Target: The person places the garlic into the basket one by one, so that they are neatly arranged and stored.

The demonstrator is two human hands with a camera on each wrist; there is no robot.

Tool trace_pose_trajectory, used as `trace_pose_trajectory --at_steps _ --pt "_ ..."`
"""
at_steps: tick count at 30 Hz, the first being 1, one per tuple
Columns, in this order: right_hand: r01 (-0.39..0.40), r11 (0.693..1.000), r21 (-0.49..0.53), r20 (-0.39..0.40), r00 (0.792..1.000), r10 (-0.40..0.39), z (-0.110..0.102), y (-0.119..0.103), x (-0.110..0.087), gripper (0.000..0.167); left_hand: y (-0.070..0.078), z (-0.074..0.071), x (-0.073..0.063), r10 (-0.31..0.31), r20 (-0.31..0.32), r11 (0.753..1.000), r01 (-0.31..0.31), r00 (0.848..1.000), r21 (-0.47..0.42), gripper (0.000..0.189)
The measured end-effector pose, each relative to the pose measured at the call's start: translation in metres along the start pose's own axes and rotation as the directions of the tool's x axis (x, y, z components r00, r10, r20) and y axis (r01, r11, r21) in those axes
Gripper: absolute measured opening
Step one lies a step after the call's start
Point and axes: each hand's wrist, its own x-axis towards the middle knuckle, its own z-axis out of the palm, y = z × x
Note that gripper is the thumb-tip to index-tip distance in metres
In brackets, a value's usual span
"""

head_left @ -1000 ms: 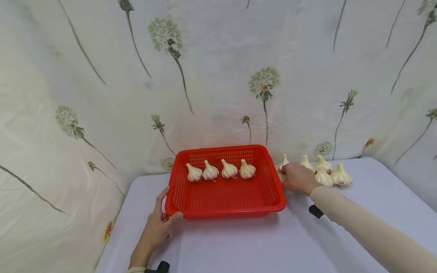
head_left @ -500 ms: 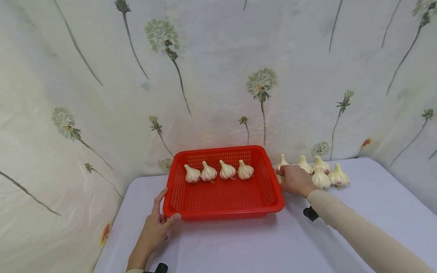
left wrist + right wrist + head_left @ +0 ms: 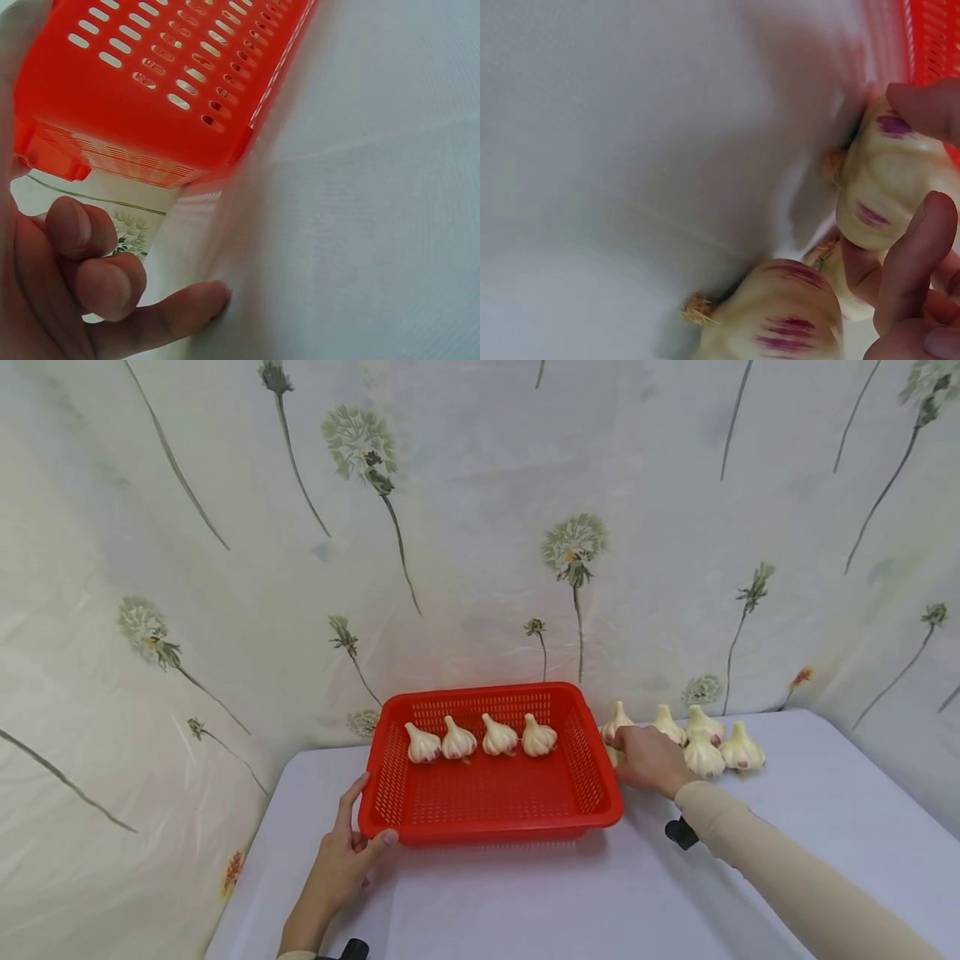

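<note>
A red plastic basket (image 3: pixel 495 828) stands on the white table with a row of several garlic bulbs (image 3: pixel 498 735) along its far side. At its near left corner my left hand (image 3: pixel 340 864) holds the rim between thumb and index finger; the other fingers (image 3: pixel 112 285) are bent below, off the basket. Just right of the basket, my right hand (image 3: pixel 651 760) grips a garlic bulb (image 3: pixel 877 169), thumb on one side and fingers on the other. That bulb is close to the basket wall and mostly hidden by the hand in the head view.
More garlic bulbs (image 3: pixel 703 753) lie in a cluster to the right of my right hand, and one bulb (image 3: pixel 618 718) stands just beyond it. A white cloth covers the table (image 3: pixel 480 902). Behind it hangs a curtain (image 3: pixel 465 543) with dandelion print.
The head view has shifted slightly. My right hand stays at the bulb beside the basket, and my left hand keeps its place on the corner. The bulbs in the basket have not moved.
</note>
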Motion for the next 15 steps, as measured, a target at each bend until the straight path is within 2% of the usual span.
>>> trace_pose_trajectory --at_steps 5,11,15 --pt "0.011 1.0 -0.005 0.027 1.0 -0.011 -0.003 -0.001 0.001 0.031 0.0 0.0 -0.001 0.012 -0.001 1.0 -0.012 1.0 0.0 0.086" --pt "0.069 0.998 -0.002 -0.006 0.998 -0.069 -0.015 0.0 -0.006 0.029 0.0 0.0 -0.001 0.017 -0.006 1.0 -0.017 1.0 -0.002 0.087" --pt "0.09 0.995 0.052 -0.01 0.996 -0.09 -0.027 0.002 -0.011 0.034 0.0 0.001 -0.001 0.017 -0.005 1.0 -0.017 1.0 -0.001 0.087"
